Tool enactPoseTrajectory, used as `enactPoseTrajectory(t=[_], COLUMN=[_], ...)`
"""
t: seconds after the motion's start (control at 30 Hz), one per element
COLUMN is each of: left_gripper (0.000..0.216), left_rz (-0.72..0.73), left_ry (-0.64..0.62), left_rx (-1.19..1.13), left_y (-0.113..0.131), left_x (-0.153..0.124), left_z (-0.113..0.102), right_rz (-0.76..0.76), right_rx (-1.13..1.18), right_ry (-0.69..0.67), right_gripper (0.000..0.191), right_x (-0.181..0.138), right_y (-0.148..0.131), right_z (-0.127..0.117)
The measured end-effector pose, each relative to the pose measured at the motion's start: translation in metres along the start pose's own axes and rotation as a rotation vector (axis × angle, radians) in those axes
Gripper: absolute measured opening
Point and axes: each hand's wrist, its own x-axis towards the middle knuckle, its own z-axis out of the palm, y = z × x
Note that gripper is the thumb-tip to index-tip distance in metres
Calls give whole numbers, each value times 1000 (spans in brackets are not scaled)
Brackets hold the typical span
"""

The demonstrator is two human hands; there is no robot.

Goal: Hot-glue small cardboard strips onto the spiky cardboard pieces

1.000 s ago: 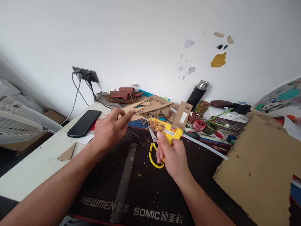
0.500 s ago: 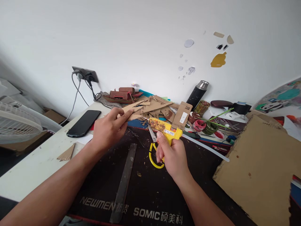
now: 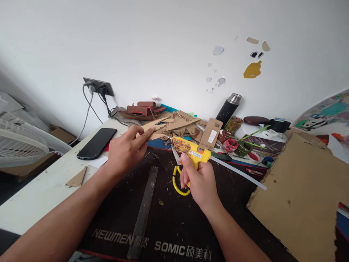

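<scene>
My right hand (image 3: pixel 202 180) is wrapped round the handle of a yellow hot glue gun (image 3: pixel 185 145), its body stained brown. A long translucent glue stick (image 3: pixel 240 172) juts from the gun's back. To the left, my left hand (image 3: pixel 129 147) pinches a thin cut piece of cardboard (image 3: pixel 155 125), whose far part blends with the pile behind. The gun's nozzle points toward that piece, close to its right end; whether they touch I cannot tell. Under the gun lie scissors with yellow handles (image 3: pixel 176 183), partly hidden by my right hand.
A metal ruler (image 3: pixel 144 207) lies on the black desk mat (image 3: pixel 169 225). Behind are cardboard scraps (image 3: pixel 182 122), a model boat (image 3: pixel 140 111), and a thermos (image 3: pixel 230 109). A phone (image 3: pixel 96 143) lies left; paint jars (image 3: pixel 230 145) and a large cardboard sheet (image 3: pixel 297 196) are right.
Both hands stay almost in place. The glue gun has shifted very slightly to the left, and the rear end of its glue stick sits a little lower.
</scene>
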Motion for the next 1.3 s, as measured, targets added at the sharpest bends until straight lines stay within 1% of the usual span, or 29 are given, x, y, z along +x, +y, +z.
enactPoseTrajectory(t=[0.1,0.3,0.37,0.43,0.53,0.63,0.73,0.8,0.9,1.0,1.17,1.23,1.3], left_gripper=[41,42,42,37,22,14,24,29,32,35,30,27,24], left_rz=[-19,-47,-75,-127,-263,-463,-709,-843,-1023,-1155,-1214,-1245,-1268], left_ry=[-14,-3,4,47,171,290,402,432,354,262,131,104,103], left_rx=[-29,-87,-142,-236,-427,-677,-1065,-1311,-1550,-1664,-1779,-1813,-1837], left_y=[0,0,1,4,8,6,-2,-9,-16,-15,-3,1,2], left_x=[0,0,1,3,7,12,20,24,28,28,28,29,30], left_z=[0,2,1,-4,-13,-18,-14,-8,0,4,3,2,1], right_rz=[4,-12,-20,-40,-69,-62,-26,17,72,85,53,27,8], right_rx=[9,15,32,43,67,120,204,258,314,352,396,382,344], right_ry=[-1,7,11,11,-1,-25,-38,-69,-131,-157,-132,-110,-83], right_gripper=[68,67,66,66,67,69,61,59,59,58,56,54,53], right_x=[1,1,0,0,0,2,4,6,9,10,11,13,14], right_y=[1,-1,-3,-4,-5,-3,-1,0,1,1,1,2,4], right_z=[0,0,0,-1,-1,-3,-3,-4,-4,-5,-7,-7,-8])
